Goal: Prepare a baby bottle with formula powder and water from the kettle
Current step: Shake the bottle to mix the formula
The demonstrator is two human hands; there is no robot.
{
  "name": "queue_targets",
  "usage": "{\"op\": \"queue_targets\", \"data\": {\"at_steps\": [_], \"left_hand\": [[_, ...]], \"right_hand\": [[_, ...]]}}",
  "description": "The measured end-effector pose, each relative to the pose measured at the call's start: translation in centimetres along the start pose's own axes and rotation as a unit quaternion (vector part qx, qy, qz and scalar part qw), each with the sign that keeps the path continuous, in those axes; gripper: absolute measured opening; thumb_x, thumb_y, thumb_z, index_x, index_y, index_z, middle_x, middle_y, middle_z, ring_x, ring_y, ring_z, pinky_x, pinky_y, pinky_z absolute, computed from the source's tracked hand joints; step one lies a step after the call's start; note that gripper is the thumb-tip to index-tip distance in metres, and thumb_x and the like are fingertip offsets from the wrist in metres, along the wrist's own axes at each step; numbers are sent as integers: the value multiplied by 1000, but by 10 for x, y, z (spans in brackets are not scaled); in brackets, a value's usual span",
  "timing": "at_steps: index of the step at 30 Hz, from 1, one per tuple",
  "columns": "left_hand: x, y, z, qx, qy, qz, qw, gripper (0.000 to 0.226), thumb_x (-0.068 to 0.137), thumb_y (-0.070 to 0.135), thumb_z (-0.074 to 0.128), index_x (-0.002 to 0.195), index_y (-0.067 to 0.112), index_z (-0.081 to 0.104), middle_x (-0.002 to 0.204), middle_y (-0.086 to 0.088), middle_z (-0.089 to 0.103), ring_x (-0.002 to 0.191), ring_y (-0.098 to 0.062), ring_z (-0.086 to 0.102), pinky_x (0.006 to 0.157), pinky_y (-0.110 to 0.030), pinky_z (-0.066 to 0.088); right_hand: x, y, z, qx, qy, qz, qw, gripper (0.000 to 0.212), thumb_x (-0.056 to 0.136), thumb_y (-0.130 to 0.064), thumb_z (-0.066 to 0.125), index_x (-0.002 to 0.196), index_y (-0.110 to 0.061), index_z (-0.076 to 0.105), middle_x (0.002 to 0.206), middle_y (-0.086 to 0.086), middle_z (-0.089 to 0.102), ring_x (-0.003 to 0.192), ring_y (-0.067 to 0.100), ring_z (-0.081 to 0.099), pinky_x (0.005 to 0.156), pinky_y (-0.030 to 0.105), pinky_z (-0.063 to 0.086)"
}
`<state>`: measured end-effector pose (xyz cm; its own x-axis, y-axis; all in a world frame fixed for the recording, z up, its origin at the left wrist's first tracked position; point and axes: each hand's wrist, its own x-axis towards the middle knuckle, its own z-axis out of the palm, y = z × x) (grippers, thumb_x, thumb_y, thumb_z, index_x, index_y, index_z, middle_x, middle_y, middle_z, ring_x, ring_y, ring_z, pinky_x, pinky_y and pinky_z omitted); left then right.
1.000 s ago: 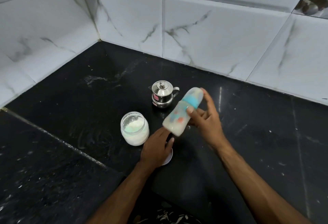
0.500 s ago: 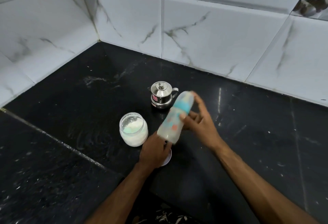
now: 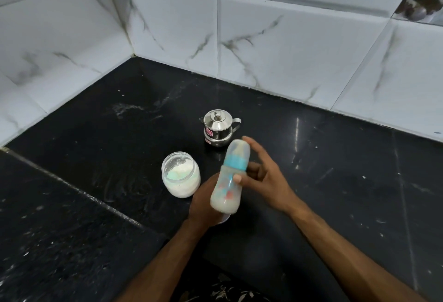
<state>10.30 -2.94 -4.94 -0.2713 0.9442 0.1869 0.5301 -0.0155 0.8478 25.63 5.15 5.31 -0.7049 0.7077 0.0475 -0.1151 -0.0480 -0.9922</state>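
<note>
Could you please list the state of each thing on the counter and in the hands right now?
Baby bottle: capped, nearly upright, milky liquid inside, held off the counter.
Powder jar: open, partly full.
Kettle: lid on, standing on the counter.
Right hand: thumb on the bottle, fingers spread.
Left hand: behind the bottle, over a white lid.

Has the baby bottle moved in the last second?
Yes. The baby bottle, held by the right hand, has swung from a steep lean to nearly upright, its base now closer to the powder jar, which stayed put.
</note>
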Motion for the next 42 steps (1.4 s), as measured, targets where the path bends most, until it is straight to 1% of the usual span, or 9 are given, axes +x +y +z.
{"op": "queue_targets", "data": {"at_steps": [4, 8, 10, 15, 21, 25, 31, 36, 42], "left_hand": [[12, 0, 6, 213, 16, 88, 973, 35, 90, 24, 62, 123, 12, 62, 123, -5, 63, 116, -20, 58, 98, -22, 36], [3, -1, 0, 73, 30, -4, 997, 49, 71, 25, 70, 117, 33, 59, 104, 21, 66, 97, 1, 61, 85, -13, 43], [1, 0, 1, 2, 6, -5, 1000, 51, 71, 29, 68, 119, 38, 55, 110, 13, 65, 103, -6, 61, 89, -24, 48], [11, -2, 6, 220, 25, 97, 970, 34, 89, 25, 61, 121, 12, 63, 121, -6, 64, 114, -21, 58, 98, -22, 37], [1, -9, 6, 49, 27, -2, 998, 49, 68, 36, 66, 111, 56, 56, 106, 26, 65, 99, -5, 62, 87, -14, 45], [11, -8, 9, 214, 40, 101, 971, 34, 88, 30, 58, 117, 13, 64, 115, -5, 66, 108, -21, 60, 94, -19, 36], [-1, -10, 2, 40, 10, 8, 999, 57, 60, 40, 64, 107, 68, 48, 100, 43, 58, 90, 15, 57, 77, -3, 43], [10, -5, 7, 220, 34, 99, 970, 31, 88, 29, 59, 116, 15, 65, 113, -4, 67, 106, -20, 61, 93, -17, 35], [1, -6, 5, 71, 32, -15, 997, 52, 65, 34, 67, 103, 66, 52, 93, 41, 61, 89, 15, 57, 71, 3, 39]], "right_hand": [[16, -15, -16, 84, 186, -30, 978, 79, 82, -17, 69, 148, -30, 27, 108, 8, 75, 100, 27, 72, 73, 38, 61], [2, -2, -5, 44, 57, 14, 997, 80, 81, -12, 71, 145, -33, 28, 112, 8, 73, 103, 28, 71, 76, 34, 59], [-3, 3, -3, 12, -7, 26, 1000, 81, 81, -9, 72, 145, -32, 29, 116, 12, 71, 107, 29, 70, 81, 34, 58], [14, -10, -16, 92, 185, -17, 978, 79, 82, -19, 70, 148, -31, 27, 106, 9, 75, 98, 27, 73, 68, 33, 59], [2, 0, -2, 11, 9, 11, 1000, 78, 80, -13, 74, 142, -37, 33, 114, 4, 73, 104, 27, 71, 79, 32, 58], [16, -13, -14, 94, 174, -16, 980, 78, 82, -18, 70, 147, -28, 29, 112, 14, 73, 101, 32, 71, 68, 35, 59], [-2, 7, 2, 4, -12, 25, 1000, 79, 82, -8, 74, 143, -36, 32, 116, 10, 72, 106, 27, 70, 80, 32, 58], [15, -8, -15, 87, 175, -14, 981, 78, 82, -18, 70, 148, -29, 27, 106, 7, 75, 97, 26, 73, 68, 32, 59], [5, 1, -1, 17, 12, 8, 1000, 79, 79, -15, 76, 142, -37, 34, 115, 12, 71, 105, 29, 70, 79, 34, 58]]}}
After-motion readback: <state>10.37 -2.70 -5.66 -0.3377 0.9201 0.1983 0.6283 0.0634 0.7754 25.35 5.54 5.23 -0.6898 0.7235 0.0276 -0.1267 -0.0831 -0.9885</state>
